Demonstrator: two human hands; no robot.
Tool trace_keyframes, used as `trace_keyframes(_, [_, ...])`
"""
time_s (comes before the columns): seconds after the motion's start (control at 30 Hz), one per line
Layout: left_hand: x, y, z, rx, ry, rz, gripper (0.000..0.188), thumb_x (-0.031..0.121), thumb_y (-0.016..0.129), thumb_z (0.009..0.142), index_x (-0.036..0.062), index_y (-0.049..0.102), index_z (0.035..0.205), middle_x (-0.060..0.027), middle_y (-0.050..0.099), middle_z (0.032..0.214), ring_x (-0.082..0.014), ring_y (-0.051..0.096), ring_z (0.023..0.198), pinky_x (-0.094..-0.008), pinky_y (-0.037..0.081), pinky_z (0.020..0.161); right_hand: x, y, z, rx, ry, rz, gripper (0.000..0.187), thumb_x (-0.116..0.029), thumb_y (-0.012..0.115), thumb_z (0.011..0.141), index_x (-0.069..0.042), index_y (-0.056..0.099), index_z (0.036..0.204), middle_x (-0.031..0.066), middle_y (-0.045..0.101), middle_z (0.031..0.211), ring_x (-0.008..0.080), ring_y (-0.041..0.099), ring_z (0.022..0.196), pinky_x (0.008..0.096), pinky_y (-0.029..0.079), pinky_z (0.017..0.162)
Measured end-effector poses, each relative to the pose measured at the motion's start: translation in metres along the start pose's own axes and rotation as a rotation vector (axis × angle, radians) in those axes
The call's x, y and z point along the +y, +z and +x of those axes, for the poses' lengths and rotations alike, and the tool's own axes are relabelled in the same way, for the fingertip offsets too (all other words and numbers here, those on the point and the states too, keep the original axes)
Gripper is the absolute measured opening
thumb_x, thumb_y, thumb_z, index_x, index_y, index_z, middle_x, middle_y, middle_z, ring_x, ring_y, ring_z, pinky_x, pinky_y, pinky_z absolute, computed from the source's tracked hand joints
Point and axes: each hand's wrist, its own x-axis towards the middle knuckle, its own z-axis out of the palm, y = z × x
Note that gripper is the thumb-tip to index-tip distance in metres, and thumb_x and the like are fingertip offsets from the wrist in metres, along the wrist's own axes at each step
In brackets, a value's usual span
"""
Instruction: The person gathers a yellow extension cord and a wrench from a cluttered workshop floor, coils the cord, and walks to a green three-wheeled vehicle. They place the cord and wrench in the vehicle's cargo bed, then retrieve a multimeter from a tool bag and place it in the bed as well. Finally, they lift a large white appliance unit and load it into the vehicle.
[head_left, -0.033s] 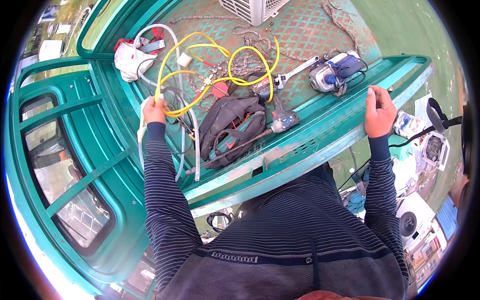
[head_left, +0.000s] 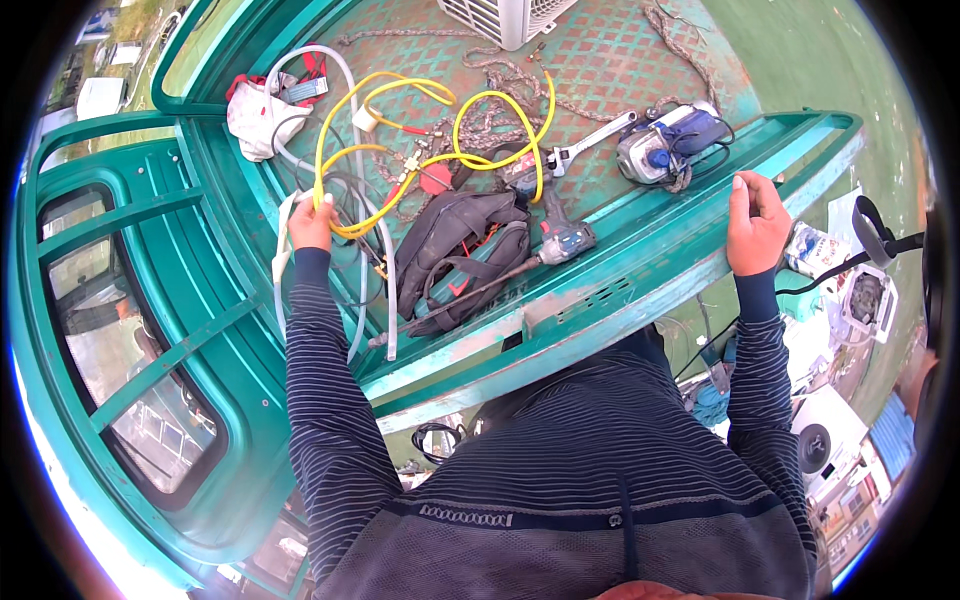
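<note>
Yellow hose loops upper left of centre — the left hand pinches it between bent fingers, forearm upright; at right, the right hand curls — grip unclear.

From here I see a yellow hose curling in wide, overlapping loops from the scene's left toward its middle, its near left bend pinched in the left hand; a pale strip hangs just beside it.

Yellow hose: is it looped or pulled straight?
Looped: the yellow hose curves in loose rings over the truck bed, and the left hand grips part of it.
</note>
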Motion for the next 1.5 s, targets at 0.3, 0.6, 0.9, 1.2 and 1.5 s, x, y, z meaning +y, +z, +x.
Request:
trace_keyframes(0.3, [0.064, 0.137, -0.099, -0.249, 0.246, 0.450, 0.040, 0.019, 0.071, 0.088, 0.0023, 0.063, 0.123, -0.0158, 0.070, 0.097, -0.0299, 0.068, 0.088, -0.0403, 0.054, 0.078, 0.003, -0.001, 0.000, -0.011, -0.022, -0.010, 0.014, -0.012, 0.066, 0.096, 0.000, 0.069, 0.101, 0.0004, 0.063, 0.072, 0.0050, 0.053, 0.063, 0.0227, 0.044, 0.059])
trace_keyframes(0.6, [-0.004, 0.188, -0.142, -0.814, -0.006, 0.478, 0.036, 0.025, 0.069, 0.092, -0.0032, 0.066, 0.115, -0.0150, 0.072, 0.094, -0.0251, 0.068, 0.083, -0.0366, 0.053, 0.080, 0.000, -0.001, 0.000, 0.014, -0.006, -0.043, 0.016, -0.015, 0.066, 0.097, 0.000, 0.070, 0.103, -0.0011, 0.064, 0.074, 0.0037, 0.054, 0.065, 0.0205, 0.044, 0.061])
trace_keyframes(0.9, [-0.031, 0.075, -0.152, -0.578, -0.201, 0.717, 0.027, 0.026, 0.068, 0.092, 0.0002, 0.071, 0.100, -0.0170, 0.072, 0.087, -0.0278, 0.070, 0.083, -0.0394, 0.053, 0.077, 0.009, -0.002, 0.001, 0.012, -0.013, -0.024, 0.015, -0.014, 0.066, 0.098, 0.000, 0.070, 0.104, -0.0024, 0.063, 0.073, 0.0026, 0.051, 0.063, 0.0194, 0.042, 0.059])
trace_keyframes(1.2, [-0.051, 0.050, -0.174, -0.595, -0.179, 0.818, 0.022, 0.024, 0.066, 0.092, 0.0028, 0.070, 0.097, -0.0186, 0.071, 0.086, -0.0372, 0.068, 0.084, -0.0444, 0.053, 0.078, 0.009, 0.000, 0.001, -0.005, -0.006, -0.040, 0.015, -0.014, 0.065, 0.098, 0.000, 0.069, 0.103, -0.0047, 0.059, 0.073, 0.0013, 0.046, 0.062, 0.0187, 0.037, 0.056])
trace_keyframes(1.5, [-0.054, 0.062, -0.194, -0.648, 0.003, 0.947, 0.032, 0.027, 0.068, 0.090, 0.0066, 0.060, 0.114, -0.0189, 0.060, 0.104, -0.0413, 0.062, 0.100, -0.0486, 0.049, 0.085, 0.007, 0.000, 0.002, -0.015, -0.010, -0.050, 0.016, -0.014, 0.065, 0.098, 0.000, 0.069, 0.103, -0.0045, 0.060, 0.073, 0.0014, 0.048, 0.063, 0.0185, 0.038, 0.058])
